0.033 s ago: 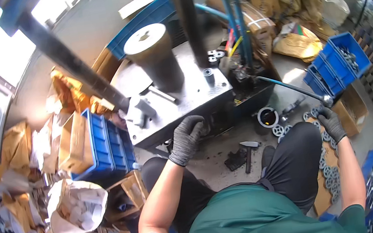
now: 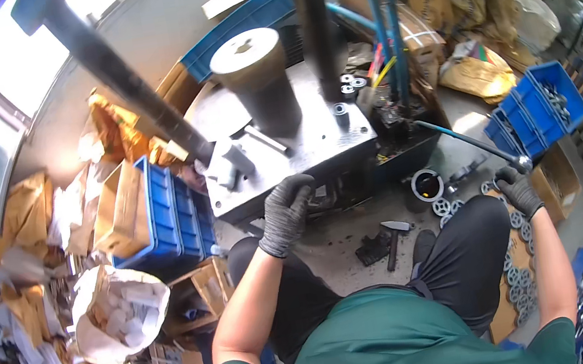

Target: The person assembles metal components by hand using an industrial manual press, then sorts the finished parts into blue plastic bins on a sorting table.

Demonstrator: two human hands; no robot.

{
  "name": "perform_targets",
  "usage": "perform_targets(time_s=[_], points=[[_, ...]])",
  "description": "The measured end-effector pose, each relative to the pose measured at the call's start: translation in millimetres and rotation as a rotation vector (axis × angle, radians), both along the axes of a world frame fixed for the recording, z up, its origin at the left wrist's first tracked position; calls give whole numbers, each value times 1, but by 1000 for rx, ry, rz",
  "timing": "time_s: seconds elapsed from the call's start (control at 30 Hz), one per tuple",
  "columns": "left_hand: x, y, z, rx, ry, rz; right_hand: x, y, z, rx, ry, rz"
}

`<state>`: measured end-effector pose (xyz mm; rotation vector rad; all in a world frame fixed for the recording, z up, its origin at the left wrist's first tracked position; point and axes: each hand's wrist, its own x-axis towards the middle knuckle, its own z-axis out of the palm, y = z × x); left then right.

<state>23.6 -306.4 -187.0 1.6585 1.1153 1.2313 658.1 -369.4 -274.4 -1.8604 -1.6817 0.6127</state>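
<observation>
In the head view, the left hand (image 2: 287, 216), gloved, fingers bent, is at the front edge of the metal table (image 2: 325, 128); the right hand (image 2: 520, 193) is at the ball knob (image 2: 523, 164) of a long lever (image 2: 482, 148); from above I cannot tell whether either is clamped; the loose rod (image 2: 267, 140) on the table could roll if jolted; the left fingers could get pinched if the lever moves something near them.

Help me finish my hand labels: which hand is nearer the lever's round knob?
Right. The right hand is just below the knob, seemingly touching it; the left hand is well away to its left, by the front edge of the metal table.
</observation>
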Motion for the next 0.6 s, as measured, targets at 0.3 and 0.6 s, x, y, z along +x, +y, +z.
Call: perform_targets(time_s=[0.3, 0.6], points=[[-242, -186, -66, -363, 424, 534, -189, 146, 49, -294, -482, 723], [-236, -428, -263, -688, 653, 1131, -212, 157, 23, -616, -573, 786]])
